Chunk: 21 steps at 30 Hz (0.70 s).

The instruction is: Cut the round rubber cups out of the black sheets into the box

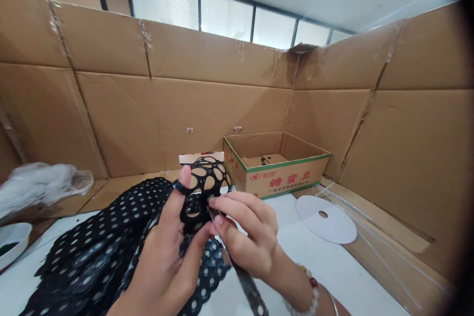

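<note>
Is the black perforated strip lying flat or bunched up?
Bunched up: the black perforated strip lies in overlapping folds across the white table.

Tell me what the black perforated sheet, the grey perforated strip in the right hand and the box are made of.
The black perforated sheet looks like matte rubber or soft plastic, judging by its limp folds. The grey perforated strip is probably metal, with a dull sheen. The box is brown printed cardboard, with visible creased flaps.

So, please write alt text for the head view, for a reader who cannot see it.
The left hand holds a black perforated strip while the right hand holds a narrow metal bar against it. An open cardboard box stands behind.
</note>
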Motion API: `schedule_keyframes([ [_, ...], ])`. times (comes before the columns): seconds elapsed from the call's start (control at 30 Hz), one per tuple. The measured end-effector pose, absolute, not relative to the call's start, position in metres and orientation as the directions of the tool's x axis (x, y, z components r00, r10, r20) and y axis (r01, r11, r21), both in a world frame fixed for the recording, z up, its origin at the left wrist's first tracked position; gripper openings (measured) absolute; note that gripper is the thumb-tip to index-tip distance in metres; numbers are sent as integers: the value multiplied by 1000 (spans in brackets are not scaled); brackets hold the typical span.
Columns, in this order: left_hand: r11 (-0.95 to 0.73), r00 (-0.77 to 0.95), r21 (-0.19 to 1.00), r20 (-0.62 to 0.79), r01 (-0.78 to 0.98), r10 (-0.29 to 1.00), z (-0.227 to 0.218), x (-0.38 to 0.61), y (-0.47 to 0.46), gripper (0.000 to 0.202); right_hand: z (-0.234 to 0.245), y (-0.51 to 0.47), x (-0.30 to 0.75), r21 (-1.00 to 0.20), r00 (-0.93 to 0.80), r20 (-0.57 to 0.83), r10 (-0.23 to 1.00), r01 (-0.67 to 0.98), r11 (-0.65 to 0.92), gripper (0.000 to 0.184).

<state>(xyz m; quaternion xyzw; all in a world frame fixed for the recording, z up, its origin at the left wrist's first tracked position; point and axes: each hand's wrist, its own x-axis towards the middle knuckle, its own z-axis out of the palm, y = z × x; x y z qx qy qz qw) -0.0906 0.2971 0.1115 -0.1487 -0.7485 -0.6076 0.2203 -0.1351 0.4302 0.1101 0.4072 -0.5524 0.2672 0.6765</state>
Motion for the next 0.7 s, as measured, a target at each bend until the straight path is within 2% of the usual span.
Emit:
schedule_keyframes([
  [0.07,201,-852,833,524,515,10,108,-93,297,90,110,433,-132,273,274,958,-86,-773,573,21],
  [0.17,162,-846,831,531,532,48,105,-92,300,89,105,440,-130,236,233,969,-85,-765,599,14],
  [0.27,104,-864,858,498,504,75,107,-89,303,92,102,444,-129,221,188,975,-118,-779,587,11],
  [0.37,51,-901,901,426,431,89,111,-87,304,92,103,440,-128,213,216,975,-57,-825,523,9],
  [0.43,27,-921,925,374,378,109,114,-87,303,96,106,437,-127,127,156,987,34,-898,421,11],
  [0.5,41,-928,939,330,342,174,114,-89,301,99,111,438,-127,-44,4,989,151,-949,312,17],
  [0.57,96,-915,936,302,337,266,114,-90,297,96,116,448,-130,-188,-128,968,215,-939,288,17],
  [0.6,131,-904,927,299,351,306,114,-91,294,93,119,456,-133,-236,-176,962,209,-921,310,14],
  [0.7,170,-880,909,300,381,368,114,-92,289,83,130,489,-148,-271,-229,962,149,-868,417,2],
])
